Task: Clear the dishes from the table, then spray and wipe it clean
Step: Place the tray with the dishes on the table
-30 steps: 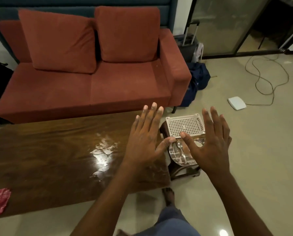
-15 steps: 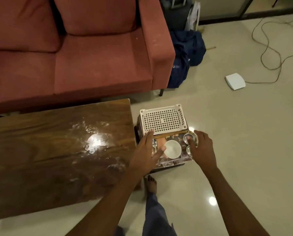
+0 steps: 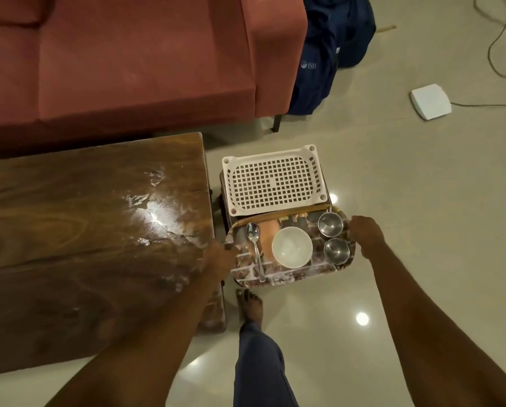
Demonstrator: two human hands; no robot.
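"Steel cups [image 3: 330, 224], a white bowl [image 3: 292, 246], a spoon [image 3: 254, 245]: where did we have them?"

"All on the tray [image 3: 290, 276]. It was off the surface [image 3: 84, 245], just beside its right end, over a low stand and up against a white crate [image 3: 272, 182]."

"Which way did it lie from our hands?"

"Between them. Its long axis ran left to right across us, so each hand met a short end. The left hand [image 3: 218, 259] was at the left rim by the spoon, and the right hand [image 3: 365, 235] at the right rim by the cups. Neither was nearer."

"And the fingers?"

"On the right they curled over the rim, clamped on it. On the left they were dark against the rim, and we could not tell whether they gripped or only touched."

"Resting or lifted?"

"We could not tell that either."

"So what did the next move turn on?"

"Keeping that long axis level, we judged. The cups stood loose at the right end, so a dip there would slide them towards our right hand. A pale smear on the surface suggested the wiping was not yet finished."
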